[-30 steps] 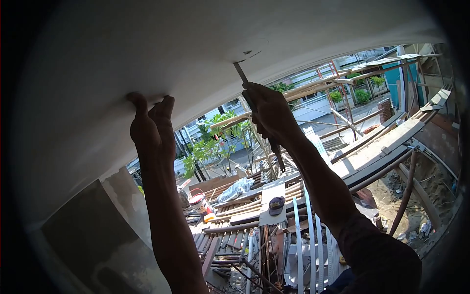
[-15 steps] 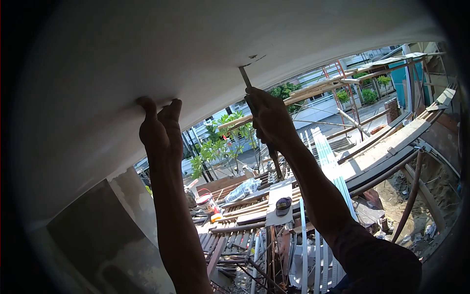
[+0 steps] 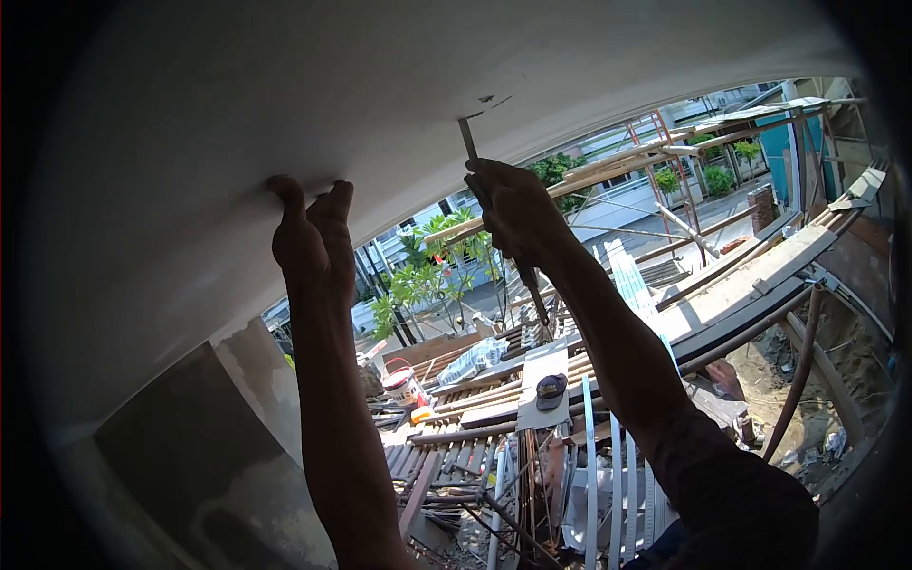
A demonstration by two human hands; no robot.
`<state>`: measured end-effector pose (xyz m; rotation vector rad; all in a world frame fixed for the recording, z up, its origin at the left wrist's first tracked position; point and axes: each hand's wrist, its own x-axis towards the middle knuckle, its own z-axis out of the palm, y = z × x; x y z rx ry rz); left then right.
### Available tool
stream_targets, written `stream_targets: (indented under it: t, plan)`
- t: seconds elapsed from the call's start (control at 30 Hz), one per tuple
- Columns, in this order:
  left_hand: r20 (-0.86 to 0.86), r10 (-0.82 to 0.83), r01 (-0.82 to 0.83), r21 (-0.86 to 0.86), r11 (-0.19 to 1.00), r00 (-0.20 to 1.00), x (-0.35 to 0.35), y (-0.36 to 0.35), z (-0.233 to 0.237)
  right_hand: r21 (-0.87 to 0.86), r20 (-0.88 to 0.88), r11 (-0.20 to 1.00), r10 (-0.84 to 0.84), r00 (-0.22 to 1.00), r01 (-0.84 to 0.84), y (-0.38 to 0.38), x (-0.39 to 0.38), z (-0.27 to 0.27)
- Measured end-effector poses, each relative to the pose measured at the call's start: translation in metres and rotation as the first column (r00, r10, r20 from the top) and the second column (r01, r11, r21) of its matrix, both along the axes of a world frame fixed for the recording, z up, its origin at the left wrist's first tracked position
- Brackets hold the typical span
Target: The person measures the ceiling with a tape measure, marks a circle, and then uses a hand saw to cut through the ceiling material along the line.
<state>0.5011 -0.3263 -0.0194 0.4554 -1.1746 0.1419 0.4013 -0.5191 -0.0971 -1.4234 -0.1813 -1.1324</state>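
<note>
A white plastered ceiling (image 3: 285,85) curves overhead. My left hand (image 3: 306,236) is raised with its fingers pressed flat against the plaster. To its right, my right hand (image 3: 513,211) is closed around a long thin tool (image 3: 468,142). The tool's narrow metal blade points up and touches the ceiling just below a small dark chipped mark (image 3: 490,100). The dark handle end (image 3: 537,302) sticks out below my fist.
Below lies a scaffold deck of wooden planks (image 3: 475,399) with a paint bucket (image 3: 401,385), a cap on a board (image 3: 551,388) and a plastic bag (image 3: 472,359). White slats (image 3: 608,465) stand underneath. A grey wall (image 3: 190,456) is at lower left; trees and bamboo scaffolding beyond.
Both hands stay in place at the ceiling. The view has shifted slightly, and the tool's blade tip has moved a little along the plaster near the chipped mark.
</note>
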Motion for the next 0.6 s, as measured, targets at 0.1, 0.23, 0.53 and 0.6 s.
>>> stream_targets:
  t: [0.1, 0.23, 0.53, 0.6]
  plan:
    - [0.043, -0.011, 0.012, -0.013, 1.000, 0.999, 0.002, 0.000, 0.006, 0.011, 0.124, 0.993, 0.112, 0.986, -0.114, -0.006, 0.016, -0.002]
    - [-0.025, 0.020, -0.020, -0.022, 1.000, 0.999, -0.003, 0.000, 0.001, 0.003, 0.066, 1.000, -0.011, 0.998, 0.011, 0.002, -0.006, -0.007]
    - [0.015, 0.035, -0.035, 0.002, 0.999, 0.999, 0.004, 0.001, 0.001, -0.011, 0.082, 1.000, 0.017, 0.997, -0.016, 0.005, -0.007, -0.001]
    - [0.046, 0.044, -0.045, 0.008, 0.999, 0.998, 0.004, 0.003, 0.001, -0.009, 0.016, 0.998, 0.057, 0.998, -0.057, 0.001, -0.010, 0.008]
